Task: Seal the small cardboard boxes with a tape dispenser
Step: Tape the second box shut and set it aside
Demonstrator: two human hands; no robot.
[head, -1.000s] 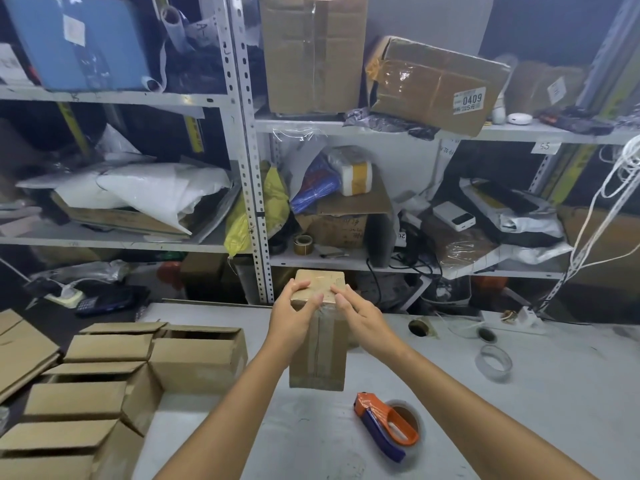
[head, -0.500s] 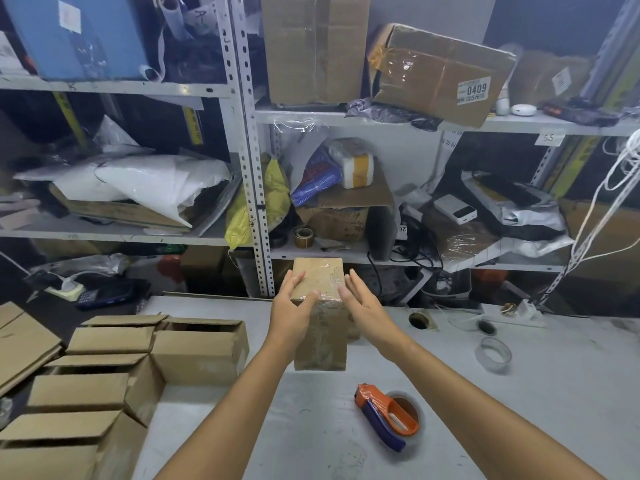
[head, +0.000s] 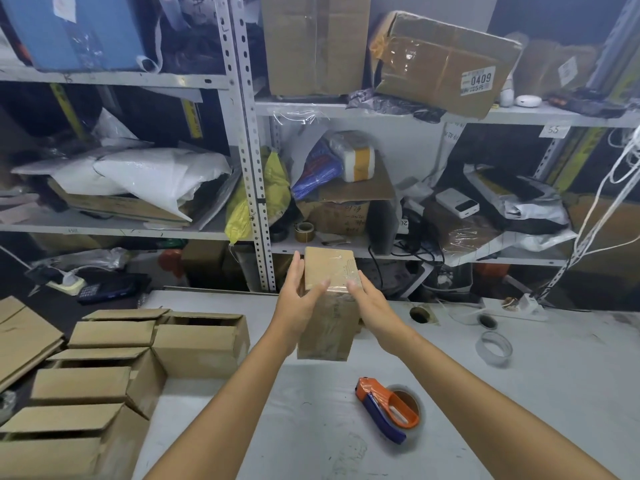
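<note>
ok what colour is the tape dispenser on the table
Orange with a dark blue handle. The tape dispenser shows clearly in the head view.

Taped cardboard box upright, raised; orange tape dispenser lies nearby.

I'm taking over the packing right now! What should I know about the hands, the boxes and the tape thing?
Left hand: open, flat against the left side of the small box, thumb on its front.
Right hand: open, flat against its right side.
The box stands upright between them over the table. Shiny tape crosses its top and front, so it looks sealed.
Tape dispenser: lying on the table, untouched.
Still to do: tape the open boxes on the table's left.
</note>
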